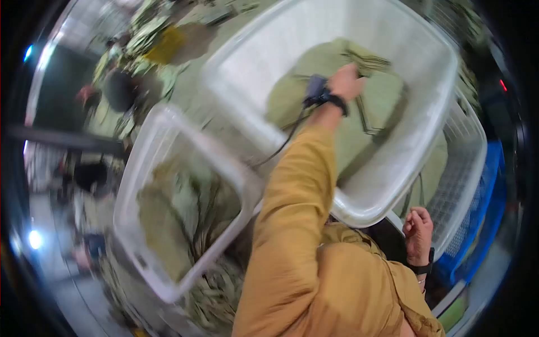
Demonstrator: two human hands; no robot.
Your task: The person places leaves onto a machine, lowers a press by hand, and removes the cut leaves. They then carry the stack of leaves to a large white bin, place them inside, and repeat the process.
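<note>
My left hand (345, 84) reaches into a large white tub (415, 129), its back up, touching or just above a pile of folded green cloth pieces (303, 62) with dark edges. Its fingertips are blurred and partly hidden, so a grip cannot be made out. A dark device with a cable and a black band sit on that wrist. My right hand (418, 233) hangs beside the tub's lower right end, fingers curled in, with nothing visible in them. A dark watch is on that wrist.
A smaller white crate (126, 208) with crumpled green cloth (163, 224) stands left. Another white basket (474, 146) holding green cloth is under the tub's right side, beside a blue crate (488, 208). More cloth lies at the upper left, near a yellow object (165, 45).
</note>
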